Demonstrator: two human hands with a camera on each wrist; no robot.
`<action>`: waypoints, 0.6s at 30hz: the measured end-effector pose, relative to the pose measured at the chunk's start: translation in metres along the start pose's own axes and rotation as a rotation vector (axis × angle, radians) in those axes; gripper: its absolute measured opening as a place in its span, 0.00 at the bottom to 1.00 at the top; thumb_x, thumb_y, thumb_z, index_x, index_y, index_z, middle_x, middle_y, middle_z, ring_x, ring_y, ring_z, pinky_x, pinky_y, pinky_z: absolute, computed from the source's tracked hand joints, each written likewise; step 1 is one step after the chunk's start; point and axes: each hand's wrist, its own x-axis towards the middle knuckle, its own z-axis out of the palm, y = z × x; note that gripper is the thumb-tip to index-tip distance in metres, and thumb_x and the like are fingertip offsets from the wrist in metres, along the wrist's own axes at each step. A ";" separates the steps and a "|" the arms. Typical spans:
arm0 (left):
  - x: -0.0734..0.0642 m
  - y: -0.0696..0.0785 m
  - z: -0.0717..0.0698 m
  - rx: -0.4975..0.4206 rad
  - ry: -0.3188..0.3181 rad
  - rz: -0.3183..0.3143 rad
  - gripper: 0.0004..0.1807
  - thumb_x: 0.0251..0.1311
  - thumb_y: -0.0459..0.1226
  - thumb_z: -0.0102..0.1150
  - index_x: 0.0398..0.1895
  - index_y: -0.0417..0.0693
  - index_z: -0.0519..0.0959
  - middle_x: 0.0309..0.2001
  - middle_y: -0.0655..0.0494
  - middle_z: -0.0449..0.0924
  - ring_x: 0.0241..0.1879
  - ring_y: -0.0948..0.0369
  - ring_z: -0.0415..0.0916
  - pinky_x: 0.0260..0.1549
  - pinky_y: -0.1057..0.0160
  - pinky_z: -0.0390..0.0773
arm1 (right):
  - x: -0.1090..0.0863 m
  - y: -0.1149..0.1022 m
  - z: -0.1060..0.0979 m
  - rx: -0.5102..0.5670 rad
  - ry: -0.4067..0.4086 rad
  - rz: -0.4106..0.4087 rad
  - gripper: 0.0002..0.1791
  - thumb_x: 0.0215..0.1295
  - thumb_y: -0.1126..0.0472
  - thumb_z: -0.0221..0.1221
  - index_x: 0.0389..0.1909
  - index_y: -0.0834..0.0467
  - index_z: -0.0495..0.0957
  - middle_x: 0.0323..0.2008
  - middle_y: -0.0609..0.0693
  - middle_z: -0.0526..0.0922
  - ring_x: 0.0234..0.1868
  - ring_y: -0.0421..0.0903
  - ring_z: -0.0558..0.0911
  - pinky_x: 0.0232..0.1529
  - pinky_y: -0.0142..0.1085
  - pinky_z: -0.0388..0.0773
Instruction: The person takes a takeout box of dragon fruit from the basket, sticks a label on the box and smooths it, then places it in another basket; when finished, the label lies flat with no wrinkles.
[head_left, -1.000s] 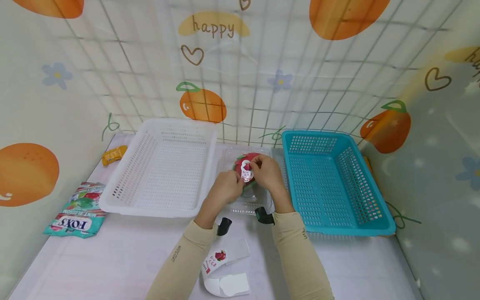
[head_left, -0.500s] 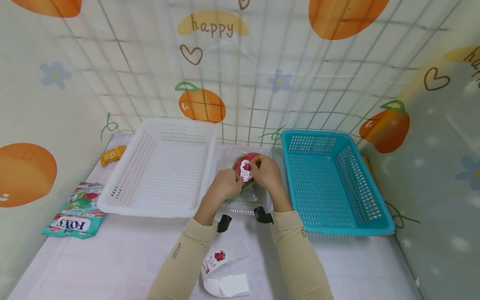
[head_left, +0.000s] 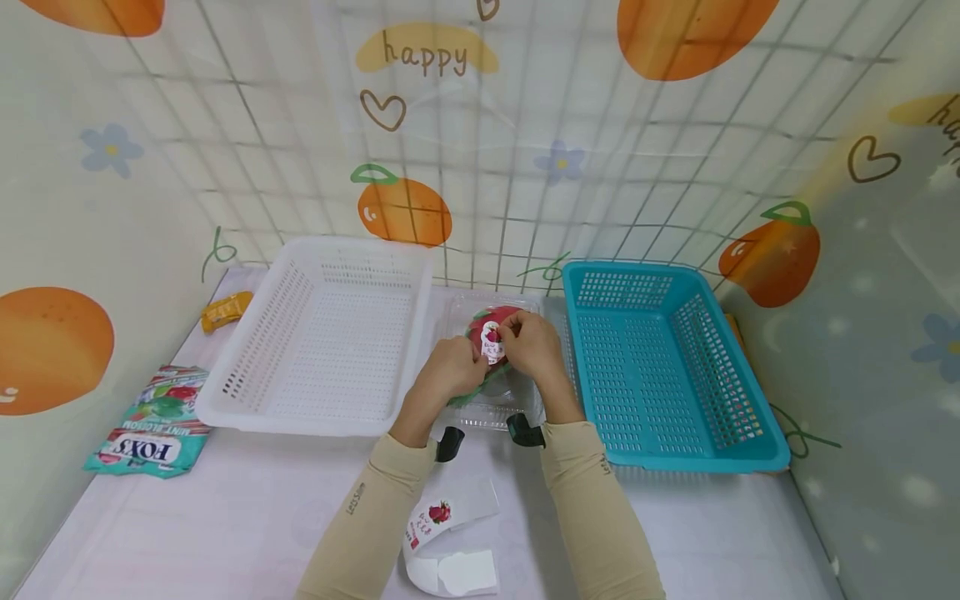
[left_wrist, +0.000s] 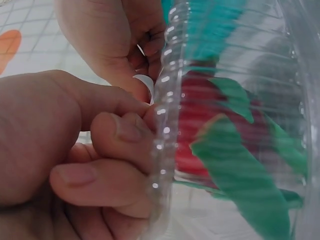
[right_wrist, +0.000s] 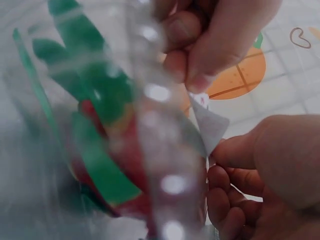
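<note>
A red dragon fruit [head_left: 487, 317] with green tips lies inside a clear plastic box [head_left: 487, 414] at mid-table. Over the box's lid sits a white label sticker [head_left: 492, 342] printed with a red fruit. Its lower edge is pinched by my left hand [head_left: 453, 367], the upper right edge by my right hand [head_left: 534, 343]. One corner of the sticker [right_wrist: 212, 125] stands up off the lid in the right wrist view, at my right hand's fingertips. From the left wrist, the ridged box wall hides part of the left fingertips.
A white basket [head_left: 322, 350] stands left of the box, a teal basket [head_left: 652, 367] to its right. A strip of sticker backing [head_left: 427, 571] lies in front, between the forearms. Farther left are a candy bag [head_left: 157, 421] and a small yellow packet [head_left: 227, 311].
</note>
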 end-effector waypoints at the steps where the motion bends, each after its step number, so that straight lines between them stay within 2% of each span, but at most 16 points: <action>1: 0.000 0.000 0.000 0.000 -0.001 -0.001 0.29 0.66 0.36 0.54 0.05 0.52 0.59 0.08 0.63 0.53 0.12 0.66 0.52 0.13 0.70 0.51 | 0.000 0.000 0.000 0.000 0.002 0.001 0.10 0.72 0.56 0.59 0.40 0.60 0.83 0.38 0.56 0.86 0.40 0.53 0.81 0.40 0.44 0.78; 18: 0.000 0.000 -0.003 -0.011 -0.013 0.018 0.28 0.63 0.34 0.54 0.04 0.53 0.57 0.08 0.64 0.49 0.13 0.68 0.46 0.13 0.70 0.48 | -0.001 -0.004 -0.001 -0.021 0.016 0.027 0.11 0.70 0.56 0.58 0.37 0.60 0.83 0.36 0.56 0.87 0.39 0.54 0.82 0.41 0.45 0.78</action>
